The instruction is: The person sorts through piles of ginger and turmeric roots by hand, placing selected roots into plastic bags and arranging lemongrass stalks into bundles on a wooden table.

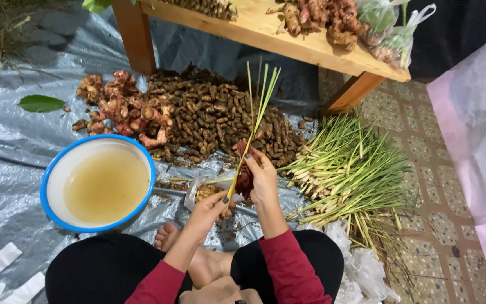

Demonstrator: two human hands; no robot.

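My left hand (pixel 209 209) pinches the base of a thin lemongrass stalk (pixel 254 121) that rises upward and splits into green tips. My right hand (pixel 262 175) grips the same stalk a little higher, with something dark red held behind its fingers. Both sleeves are red, and my bare foot (pixel 167 236) shows below the hands. A clear plastic bag (pixel 201 188) lies just under the hands.
A blue-rimmed white basin (pixel 49 186) of yellowish liquid sits left. Behind the hands lie a heap of small brown roots (pixel 209 112) and pinkish galangal (pixel 125 104). A lemongrass pile (pixel 350 169) spreads right. A wooden table (pixel 310 48) stands above, on grey plastic sheeting (pixel 7 146).
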